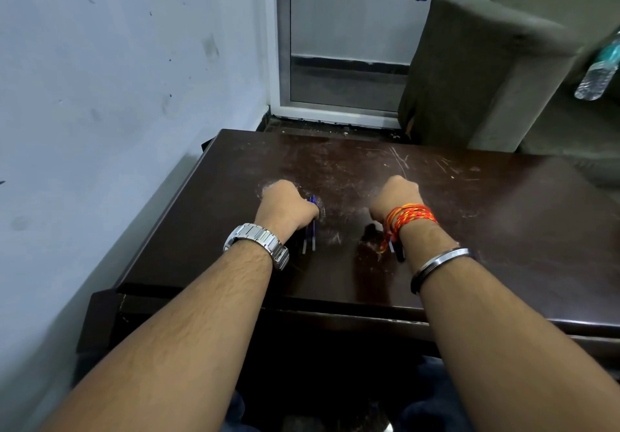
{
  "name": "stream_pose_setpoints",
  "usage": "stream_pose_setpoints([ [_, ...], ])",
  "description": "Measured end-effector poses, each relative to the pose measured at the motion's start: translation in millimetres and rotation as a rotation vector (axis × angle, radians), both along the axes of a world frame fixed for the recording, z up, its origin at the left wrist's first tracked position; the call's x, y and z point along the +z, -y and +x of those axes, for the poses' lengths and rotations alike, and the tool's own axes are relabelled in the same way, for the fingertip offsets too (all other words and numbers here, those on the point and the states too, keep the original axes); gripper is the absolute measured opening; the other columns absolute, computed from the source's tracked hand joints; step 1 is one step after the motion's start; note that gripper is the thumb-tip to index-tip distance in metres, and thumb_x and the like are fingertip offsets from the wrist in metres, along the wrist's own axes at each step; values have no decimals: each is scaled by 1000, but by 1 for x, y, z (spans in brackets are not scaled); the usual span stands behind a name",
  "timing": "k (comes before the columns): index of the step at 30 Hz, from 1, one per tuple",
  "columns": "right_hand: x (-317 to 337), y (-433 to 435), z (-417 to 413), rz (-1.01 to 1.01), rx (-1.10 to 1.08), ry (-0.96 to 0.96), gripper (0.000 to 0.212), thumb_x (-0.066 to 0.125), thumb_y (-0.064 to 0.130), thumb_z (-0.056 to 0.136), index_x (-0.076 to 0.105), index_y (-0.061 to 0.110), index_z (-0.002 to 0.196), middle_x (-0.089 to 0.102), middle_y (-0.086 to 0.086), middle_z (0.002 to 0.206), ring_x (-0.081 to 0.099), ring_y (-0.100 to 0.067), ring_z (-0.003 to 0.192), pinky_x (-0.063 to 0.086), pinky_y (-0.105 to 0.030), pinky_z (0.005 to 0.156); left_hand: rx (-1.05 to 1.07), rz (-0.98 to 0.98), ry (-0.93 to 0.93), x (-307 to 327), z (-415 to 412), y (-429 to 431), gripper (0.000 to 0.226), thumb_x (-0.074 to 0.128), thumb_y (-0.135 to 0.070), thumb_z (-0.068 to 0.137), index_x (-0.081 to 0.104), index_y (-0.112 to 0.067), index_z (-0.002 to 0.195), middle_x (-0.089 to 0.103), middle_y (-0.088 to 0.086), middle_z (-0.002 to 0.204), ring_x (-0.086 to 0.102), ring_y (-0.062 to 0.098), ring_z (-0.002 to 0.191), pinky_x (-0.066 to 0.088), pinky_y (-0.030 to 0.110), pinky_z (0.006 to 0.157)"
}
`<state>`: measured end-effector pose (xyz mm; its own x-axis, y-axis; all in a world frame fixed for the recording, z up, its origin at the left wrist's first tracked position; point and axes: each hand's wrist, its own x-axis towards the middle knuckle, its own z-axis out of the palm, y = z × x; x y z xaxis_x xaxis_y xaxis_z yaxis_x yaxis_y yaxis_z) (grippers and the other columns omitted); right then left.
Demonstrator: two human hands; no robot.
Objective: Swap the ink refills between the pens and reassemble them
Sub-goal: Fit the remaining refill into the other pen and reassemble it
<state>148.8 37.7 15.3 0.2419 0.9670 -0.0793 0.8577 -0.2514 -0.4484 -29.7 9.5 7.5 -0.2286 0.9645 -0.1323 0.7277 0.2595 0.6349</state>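
With the left hand (285,205) closed on what seem to be 2 blue pens (312,227) and the right hand (396,198) fisted around a dark pen (399,252) above the tabletop (486,230), 1 barrel should be unscrewed at a time, parts kept low.

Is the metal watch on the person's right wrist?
No, the metal watch sits on the left wrist, while the right wrist carries orange threads and a steel bangle.
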Motion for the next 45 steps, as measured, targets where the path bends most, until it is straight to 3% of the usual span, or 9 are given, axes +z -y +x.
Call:
stream_pose_setpoints([
  [3,-3,1,3,-54,12,27,17,68,10,87,56,1,78,50,-8,71,53,-20,58,50,-32,63,4,14,62,1,3,0,27,71,-20,80,51,-10,63,53,1,61,48,16,50,33,23,43],
  [7,-5,0,3,-61,18,27,14,68,10,88,60,1,94,44,-8,67,50,-20,59,48,-31,63,-31,41,156,4,8,4,26,61,-16,78,47,-15,55,38,-4,47,36,16,43,34,26,48],
  [11,-5,-1,5,-25,-17,-5,28,72,11,83,48,8,70,56,-13,83,59,-26,71,52,-34,67,-60,53,253,6,11,6,22,55,-20,80,54,-14,59,43,1,54,42,20,51,38,32,55],
  [15,-8,-1,7,-51,-35,34,34,67,9,87,44,9,62,49,-9,64,52,-21,56,51,-33,61,-60,53,255,1,11,3,40,54,-12,81,51,-16,42,45,-3,40,45,18,44,40,27,51],
  [18,-8,0,6,-64,-32,49,35,66,9,88,43,9,62,48,-8,63,50,-20,54,47,-31,55,-89,61,279,-2,11,1,27,61,-11,89,75,-14,67,66,3,56,56,16,48,43,18,42],
  [25,1,2,-3,-11,5,-135,22,65,21,88,61,0,88,62,-10,80,64,-26,73,52,-32,67,-113,158,347,-5,11,2,17,89,-27,77,79,-20,89,71,-11,81,66,9,68,52,17,58],
  [29,15,2,-11,259,-19,-368,32,59,28,88,71,7,68,69,-8,66,67,-25,70,58,-39,80,-108,153,338,0,9,6,30,93,-25,70,80,-15,96,75,-4,84,75,25,82,63,38,71],
  [32,20,5,-19,408,-11,-528,30,60,26,88,67,19,59,69,-2,63,69,-21,71,59,-38,75,-124,136,358,2,9,6,28,93,-21,71,81,-15,95,77,1,83,76,29,83,63,49,72],
  [45,15,5,-31,457,103,-531,25,61,30,90,69,24,67,68,6,64,67,-15,70,58,-40,79,-154,160,380,-5,8,0,10,90,-16,74,81,-20,77,76,-1,71,72,12,65,61,30,66],
])
